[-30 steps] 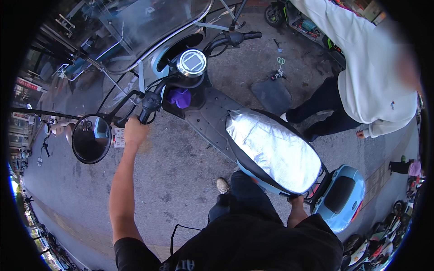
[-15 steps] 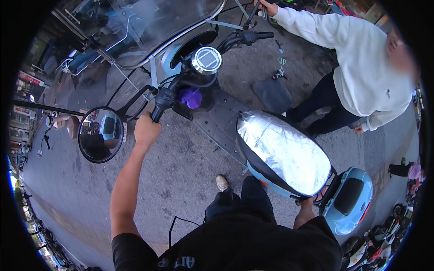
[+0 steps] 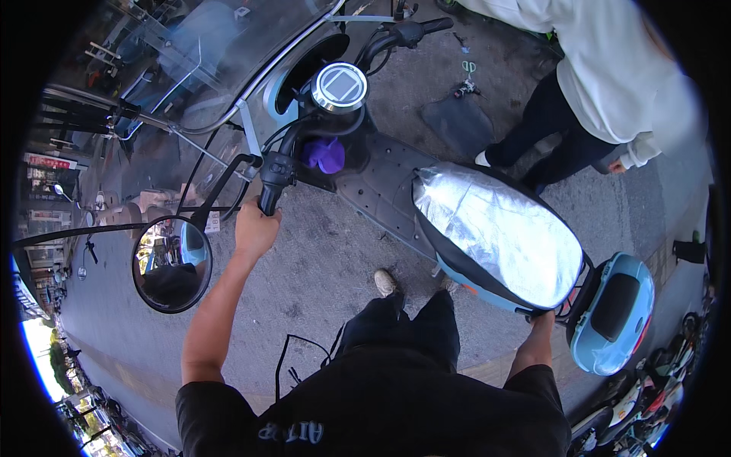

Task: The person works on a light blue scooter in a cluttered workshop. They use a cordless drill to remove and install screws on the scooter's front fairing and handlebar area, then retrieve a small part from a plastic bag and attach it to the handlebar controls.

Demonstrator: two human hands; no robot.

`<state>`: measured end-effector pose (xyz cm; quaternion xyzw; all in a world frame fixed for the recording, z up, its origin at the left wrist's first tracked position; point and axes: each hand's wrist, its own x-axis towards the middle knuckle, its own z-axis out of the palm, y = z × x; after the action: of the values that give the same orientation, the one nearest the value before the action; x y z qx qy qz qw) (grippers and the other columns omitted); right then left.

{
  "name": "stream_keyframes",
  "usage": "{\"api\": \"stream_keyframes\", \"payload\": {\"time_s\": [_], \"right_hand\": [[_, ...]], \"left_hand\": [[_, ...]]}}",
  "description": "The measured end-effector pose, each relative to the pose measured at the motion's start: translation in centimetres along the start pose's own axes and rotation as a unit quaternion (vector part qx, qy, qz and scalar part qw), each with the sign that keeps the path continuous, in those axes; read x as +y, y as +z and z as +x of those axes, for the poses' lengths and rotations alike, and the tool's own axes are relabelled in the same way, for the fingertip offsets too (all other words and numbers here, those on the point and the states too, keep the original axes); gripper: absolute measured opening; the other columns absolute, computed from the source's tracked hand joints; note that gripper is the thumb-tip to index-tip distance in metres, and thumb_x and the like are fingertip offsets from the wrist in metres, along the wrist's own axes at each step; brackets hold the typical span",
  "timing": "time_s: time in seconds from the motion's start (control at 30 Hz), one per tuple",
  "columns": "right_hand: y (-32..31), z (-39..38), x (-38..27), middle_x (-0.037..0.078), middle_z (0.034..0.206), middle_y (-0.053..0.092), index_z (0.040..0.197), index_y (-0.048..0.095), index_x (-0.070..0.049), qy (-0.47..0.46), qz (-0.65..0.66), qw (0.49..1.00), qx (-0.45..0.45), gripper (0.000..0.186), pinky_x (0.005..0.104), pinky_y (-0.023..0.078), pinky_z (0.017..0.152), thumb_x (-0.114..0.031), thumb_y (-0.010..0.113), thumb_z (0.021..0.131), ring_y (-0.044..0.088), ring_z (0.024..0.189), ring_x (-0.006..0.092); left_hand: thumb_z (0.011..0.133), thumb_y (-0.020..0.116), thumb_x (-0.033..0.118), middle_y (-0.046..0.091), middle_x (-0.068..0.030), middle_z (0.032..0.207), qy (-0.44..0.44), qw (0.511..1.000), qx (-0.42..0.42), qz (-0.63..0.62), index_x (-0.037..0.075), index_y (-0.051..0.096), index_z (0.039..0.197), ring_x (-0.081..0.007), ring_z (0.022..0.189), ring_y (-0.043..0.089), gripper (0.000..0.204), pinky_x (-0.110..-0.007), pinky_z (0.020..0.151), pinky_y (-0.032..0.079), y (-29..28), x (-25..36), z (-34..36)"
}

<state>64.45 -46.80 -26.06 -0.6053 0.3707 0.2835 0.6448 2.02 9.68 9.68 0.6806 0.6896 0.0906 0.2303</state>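
A light-blue electric scooter with a silver seat cover [image 3: 502, 240] stands across in front of me. My left hand [image 3: 256, 228] is wrapped round its black left handlebar grip [image 3: 269, 199], below the round dash display [image 3: 339, 87]. At the back corner of the seat my right hand [image 3: 542, 323] is closed against the scooter's rear edge; its fingers are hidden there, so what they hold cannot be made out. Just behind that hand are a black rear rack and a light-blue top box [image 3: 615, 314]. A purple cloth-like item [image 3: 325, 154] lies by the footboard's front.
A round mirror [image 3: 172, 264] juts out left of my left arm. A clear windshield rises at the front. Beyond the scooter stands a person in a white top [image 3: 617, 76], near a dark mat [image 3: 458, 124] on the pavement. Parked scooters [image 3: 628, 407] line the lower right.
The seat and top box have shifted right in view, my right hand along with them. The other person's hand on the windshield frame has gone out of view. My second shoe now shows.
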Motion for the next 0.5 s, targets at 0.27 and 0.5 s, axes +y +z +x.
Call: {"api": "stream_keyframes", "payload": {"time_s": [0.27,0.5], "right_hand": [[2.1,-2.0,2.2,0.014,0.132,0.063,0.129,0.059,0.003,-0.070,0.019,0.982,0.174,0.045,0.0437,0.050,0.100,-0.028,0.055,0.096,0.063,0.112,0.0310],[4.1,-5.6,1.9,0.018,0.111,0.069,0.103,0.067,0.012,-0.088,-0.036,0.967,0.235,0.036,0.0451,0.056,0.077,-0.020,0.062,0.088,0.068,0.090,0.0316]], "left_hand": [[0.078,0.068,0.016,0.070,-0.0301,0.087,-0.042,0.990,0.066,0.121,-0.005,0.069,0.096,-0.0474,0.088,0.069,0.027,-0.050,0.081,0.054,-0.3,0.6,0.8],[0.078,0.063,0.016,0.071,-0.0296,0.097,0.022,0.969,0.142,0.199,0.000,0.068,0.107,-0.0482,0.095,0.068,0.034,-0.054,0.088,0.053,-0.4,0.5,0.4]]}}
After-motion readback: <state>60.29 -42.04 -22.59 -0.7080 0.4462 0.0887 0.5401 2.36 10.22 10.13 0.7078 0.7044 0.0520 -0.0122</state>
